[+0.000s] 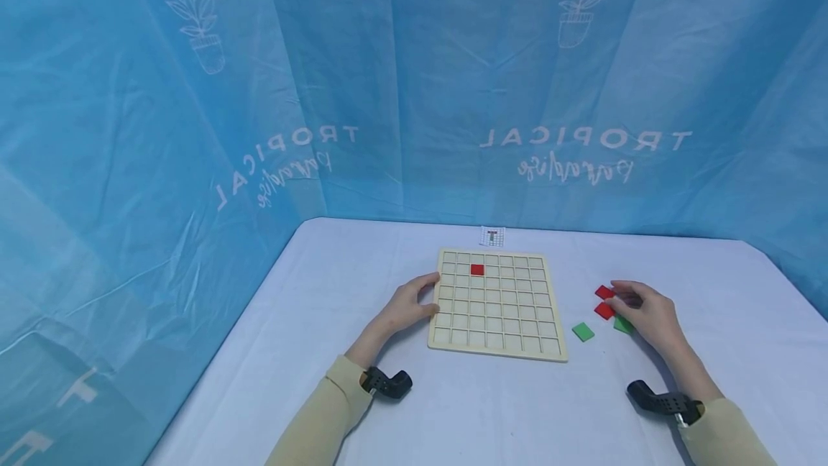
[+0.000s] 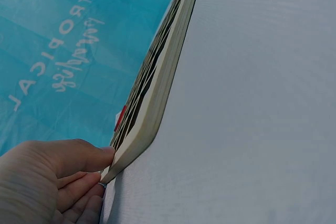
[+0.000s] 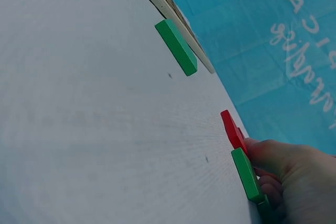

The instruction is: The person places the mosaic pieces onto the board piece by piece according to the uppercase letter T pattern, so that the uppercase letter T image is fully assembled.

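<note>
A square wooden grid board (image 1: 494,345) lies on the table with one red tile (image 1: 477,270) in a cell near its top. My left hand (image 1: 404,306) rests at the board's left edge, thumb and fingers spread along it; the thumb (image 2: 100,157) touches the rim in the left wrist view. On the right, my right hand (image 1: 652,313) pinches at the farther loose red tile (image 1: 604,292) with thumb and fingertips. Another red tile (image 1: 604,311) lies beside the thumb. A green tile (image 3: 245,174) sits partly under the hand.
A separate green tile (image 1: 583,331) lies between the board and the right hand. Behind the board is a small card (image 1: 492,236) with a printed grid pattern. White cloth (image 1: 504,416) covers the table, and a blue curtain (image 1: 440,92) hangs along its back and left side.
</note>
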Tool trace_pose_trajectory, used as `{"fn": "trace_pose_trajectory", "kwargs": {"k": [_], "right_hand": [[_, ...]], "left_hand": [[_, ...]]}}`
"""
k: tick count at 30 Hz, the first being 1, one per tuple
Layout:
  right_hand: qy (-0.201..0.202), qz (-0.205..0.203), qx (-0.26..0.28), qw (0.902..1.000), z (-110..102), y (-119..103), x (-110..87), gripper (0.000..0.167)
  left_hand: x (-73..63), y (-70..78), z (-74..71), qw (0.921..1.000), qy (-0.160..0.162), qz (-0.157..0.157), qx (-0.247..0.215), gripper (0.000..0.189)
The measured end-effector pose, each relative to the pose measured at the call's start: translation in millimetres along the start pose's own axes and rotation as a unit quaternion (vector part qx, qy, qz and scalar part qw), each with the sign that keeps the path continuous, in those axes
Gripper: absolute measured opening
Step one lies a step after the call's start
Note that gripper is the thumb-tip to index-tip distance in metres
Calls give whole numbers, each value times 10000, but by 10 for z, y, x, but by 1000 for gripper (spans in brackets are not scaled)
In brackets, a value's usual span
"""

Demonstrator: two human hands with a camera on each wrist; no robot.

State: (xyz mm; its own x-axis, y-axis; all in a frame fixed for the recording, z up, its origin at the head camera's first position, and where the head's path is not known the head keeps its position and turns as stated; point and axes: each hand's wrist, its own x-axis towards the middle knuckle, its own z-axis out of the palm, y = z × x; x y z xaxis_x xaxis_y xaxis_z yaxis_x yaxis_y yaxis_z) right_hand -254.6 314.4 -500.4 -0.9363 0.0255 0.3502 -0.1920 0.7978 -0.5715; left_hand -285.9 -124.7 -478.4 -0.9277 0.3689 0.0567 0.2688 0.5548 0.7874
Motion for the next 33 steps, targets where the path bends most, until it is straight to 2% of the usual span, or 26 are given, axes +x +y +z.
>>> {"fn": "trace_pose_trajectory", "kwargs": {"k": [3,9,17,20,25,29,31,33], "right_hand": [[26,-12,29,10000,7,0,11,38],[76,261,152,9995,-43,-61,60,40],[360,456,984,9934,-222,-266,111,49],[358,518,1260,9900,-219,-340,207,52],[283,417,1466,9879,92,-242,571,54],[323,-44,1322,9907,479,-86,849,51],[277,-241,1361,9900,604,-120,912,49],[116,-283,1590,9868,605,-353,888,49]], "left_hand": [[2,-6,-15,10000,-23,-12,18,64],[-9,-14,-45,10000,24,9,46,64],[-51,-39,-29,10000,54,-72,-6,65],[-52,-37,-25,10000,28,-61,-12,65],[-29,-27,-34,10000,45,-52,9,65],[-16,-14,-35,10000,38,6,6,65],[-18,-7,-26,10000,0,39,-16,65],[-20,-4,-17,10000,-39,51,-24,65]]}}
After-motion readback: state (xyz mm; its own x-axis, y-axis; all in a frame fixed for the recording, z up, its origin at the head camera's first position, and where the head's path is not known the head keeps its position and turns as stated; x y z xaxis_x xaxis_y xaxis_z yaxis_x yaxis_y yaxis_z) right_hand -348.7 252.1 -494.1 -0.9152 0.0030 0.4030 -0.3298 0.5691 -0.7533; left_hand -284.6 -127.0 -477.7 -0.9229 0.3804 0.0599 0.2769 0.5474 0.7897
